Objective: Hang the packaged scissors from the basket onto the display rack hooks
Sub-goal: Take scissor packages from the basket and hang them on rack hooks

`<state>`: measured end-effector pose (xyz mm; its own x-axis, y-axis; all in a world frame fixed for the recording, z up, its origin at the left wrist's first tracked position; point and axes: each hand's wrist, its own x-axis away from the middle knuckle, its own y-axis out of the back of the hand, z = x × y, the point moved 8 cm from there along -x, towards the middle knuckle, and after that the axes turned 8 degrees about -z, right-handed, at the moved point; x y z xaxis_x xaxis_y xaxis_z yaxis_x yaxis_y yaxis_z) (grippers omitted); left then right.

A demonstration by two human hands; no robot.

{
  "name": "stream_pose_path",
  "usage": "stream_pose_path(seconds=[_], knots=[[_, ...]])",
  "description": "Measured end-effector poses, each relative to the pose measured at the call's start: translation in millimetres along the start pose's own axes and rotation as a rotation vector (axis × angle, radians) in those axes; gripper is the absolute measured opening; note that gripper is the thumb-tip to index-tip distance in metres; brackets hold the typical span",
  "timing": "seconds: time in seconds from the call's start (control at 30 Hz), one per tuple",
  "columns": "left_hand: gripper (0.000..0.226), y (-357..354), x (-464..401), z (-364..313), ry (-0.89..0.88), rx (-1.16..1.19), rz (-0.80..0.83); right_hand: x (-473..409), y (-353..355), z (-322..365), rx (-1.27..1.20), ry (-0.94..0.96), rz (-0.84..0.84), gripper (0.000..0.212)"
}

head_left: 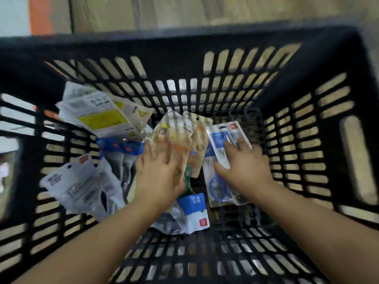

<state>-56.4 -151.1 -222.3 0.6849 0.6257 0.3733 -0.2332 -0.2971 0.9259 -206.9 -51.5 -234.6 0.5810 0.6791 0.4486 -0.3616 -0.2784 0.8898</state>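
Below, a black slatted basket (287, 64) on pale flooring (184, 11).

You're looking into a black slotted basket (307, 128). At ten o'clock lies a white packet with a yellow panel (102, 117); at centre a tan-and-orange pack (174, 140); at three o'clock blue-handled packaged scissors (219, 185) on a blue-and-white card.

One view only: head cam, wide-angle, looking steeply down into the basket (307, 140) from close above. Both forearms enter from bottom edge, basket fills nearly whole frame, strip of floor at top. Edges curve w/ lens distortion; motion blur throughout.
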Motion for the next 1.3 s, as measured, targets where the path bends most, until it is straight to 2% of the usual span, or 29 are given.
stream_pose_path(seconds=[0.2,0.4,0.5,0.63,0.77,0.83,1.0,1.2,1.3], knots=[[0.072,121,53,12,0.088,0.038,0.014,60,117,22,0.101,0.125,0.005,0.067],[0.075,331,126,35,0.235,0.125,-0.177,116,329,93,0.039,0.23,-0.144,0.067],[0.077,444,169,58,0.328,0.117,-0.307,146,441,132,-0.099,0.277,-0.271,0.072],[0.074,609,252,91,0.505,0.14,-0.615,212,598,196,-0.233,0.523,-0.498,0.078],[0.077,706,355,114,0.785,0.144,-0.784,301,697,247,-0.442,0.763,-0.697,0.072],[0.076,726,409,118,0.89,0.172,-0.891,345,717,272,-0.492,0.915,-0.732,0.07],[0.073,721,544,112,1.123,0.116,-1.016,454,712,338,-0.388,1.22,-0.708,0.061],[0.074,677,680,109,1.422,0.052,-1.054,573,658,399,-0.353,1.487,-0.59,0.065],[0.072,652,727,110,1.547,0.036,-0.996,618,634,419,-0.323,1.572,-0.53,0.065]])
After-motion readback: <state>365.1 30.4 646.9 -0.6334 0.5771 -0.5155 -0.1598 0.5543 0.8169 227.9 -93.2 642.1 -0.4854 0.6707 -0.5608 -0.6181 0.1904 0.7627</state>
